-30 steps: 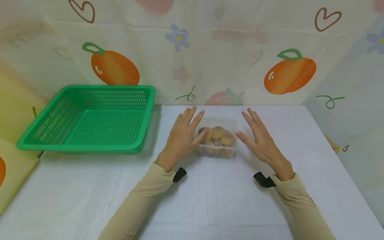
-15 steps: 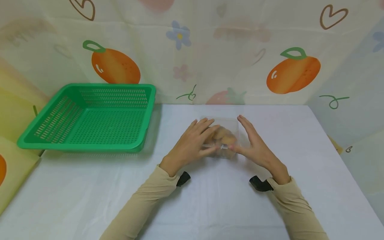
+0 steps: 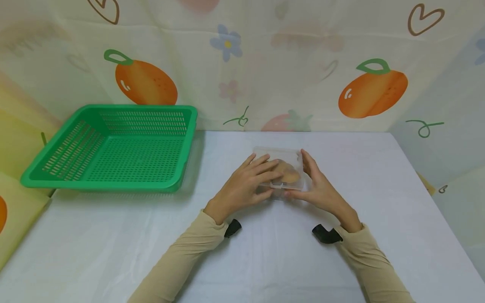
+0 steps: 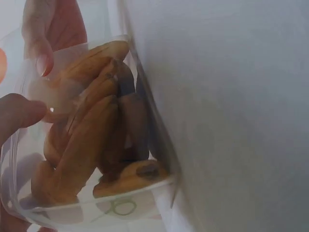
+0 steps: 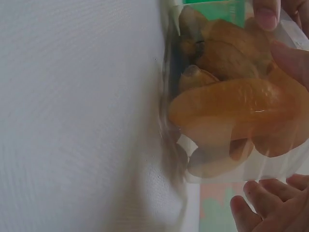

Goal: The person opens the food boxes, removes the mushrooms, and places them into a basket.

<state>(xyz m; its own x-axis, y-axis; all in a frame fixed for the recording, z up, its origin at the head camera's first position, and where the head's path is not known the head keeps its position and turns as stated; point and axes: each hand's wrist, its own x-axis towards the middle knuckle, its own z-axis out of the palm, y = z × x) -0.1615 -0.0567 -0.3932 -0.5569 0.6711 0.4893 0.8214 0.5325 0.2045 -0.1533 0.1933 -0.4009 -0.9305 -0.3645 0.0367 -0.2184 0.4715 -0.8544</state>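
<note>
Person's two hands on a clear lidded container (image 3: pixel 282 152), which stands on the white table (image 3: pixel 284 252), to the right of the green basket (image 3: pixel 102 185) and well apart from it. The left hand (image 3: pixel 246 185) has its grip partly closed about the container's left side, the fingers spread across the lid and the thumb at the front. The right hand (image 3: pixel 322 187) grips the opposite side, its thumb at the front face and its fingers bent along the right wall towards the back; the thumbs lie near each other, just beside the small clasp (image 3: pixel 278 185) on the front edge. Brown rounded pieces (image 3: pixel 289 174) are piled inside; both wrist views show them through the transparent wall, several with dark ends. Whether the clasp is fastened cannot be told. Beige sleeves (image 3: pixel 185 256) cover the forearms, and a black fitting (image 3: pixel 327 234) projects at each cuff. Behind the table hangs a pale cloth (image 3: pixel 250 75) printed with orange fruit, hearts and flowers.
</note>
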